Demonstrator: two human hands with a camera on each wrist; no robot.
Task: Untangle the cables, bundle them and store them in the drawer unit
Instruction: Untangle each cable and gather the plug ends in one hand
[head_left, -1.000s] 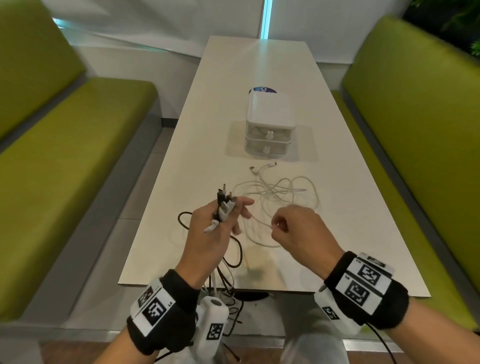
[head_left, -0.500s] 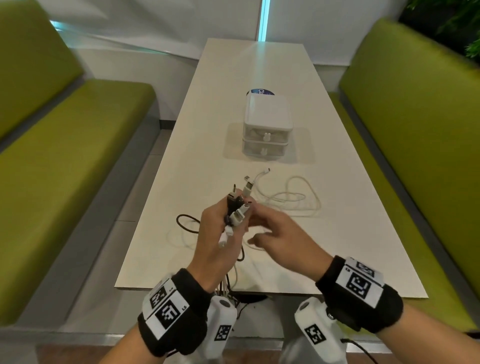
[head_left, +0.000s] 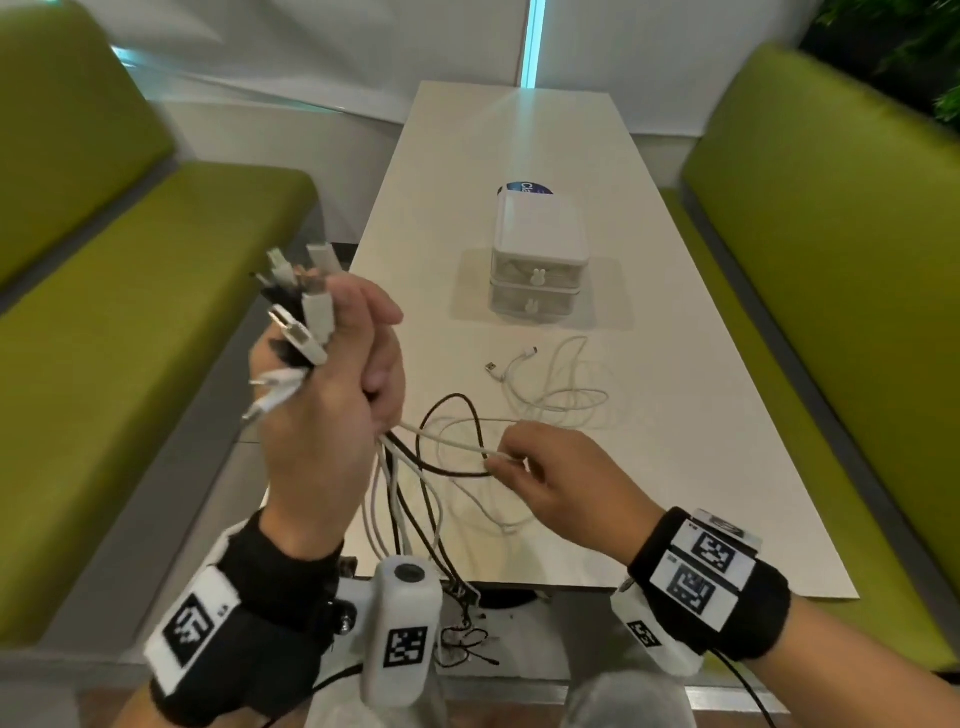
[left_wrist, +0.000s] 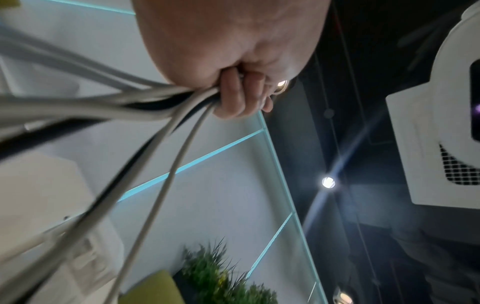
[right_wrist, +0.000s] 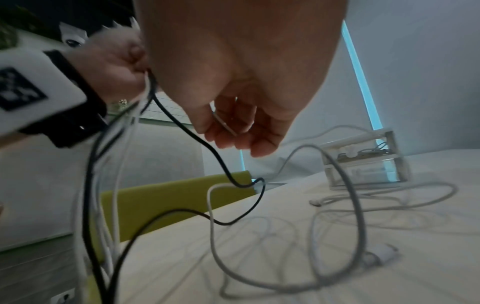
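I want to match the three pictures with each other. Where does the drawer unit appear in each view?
Head: the drawer unit stands at centre, on the table beyond the loose white cables.
Left wrist: only a blurred white shape shows at lower left; I cannot tell if it is the unit.
Right wrist: the unit stands at right, mid-height, on the table.
Shared landmark: the lit blue wall strip.

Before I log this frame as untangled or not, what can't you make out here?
- Head view: cable runs below the table edge, hidden by the left hand and wrist camera.
- Left wrist view: plugs, hidden inside the grip.
- Right wrist view: drawer unit contents, blurred.
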